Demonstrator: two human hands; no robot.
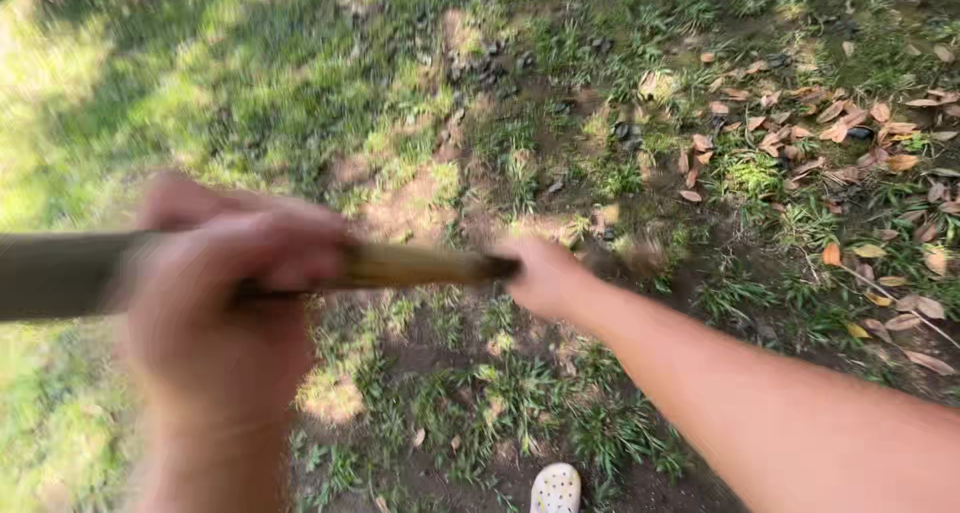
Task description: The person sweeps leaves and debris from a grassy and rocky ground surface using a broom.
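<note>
My left hand is close to the camera and blurred, wrapped around a long wooden handle that runs across the view from the left edge toward the middle. My right hand grips the same handle farther along, with the arm stretching in from the lower right. The far end of the tool is hidden behind my right hand; a blurred patch shows just beyond it above the soil.
Patchy grass and bare soil lie below. Dry brown leaves are scattered at the upper right. Small dark clumps dot the dirt farther off. The toe of a white perforated shoe shows at the bottom edge.
</note>
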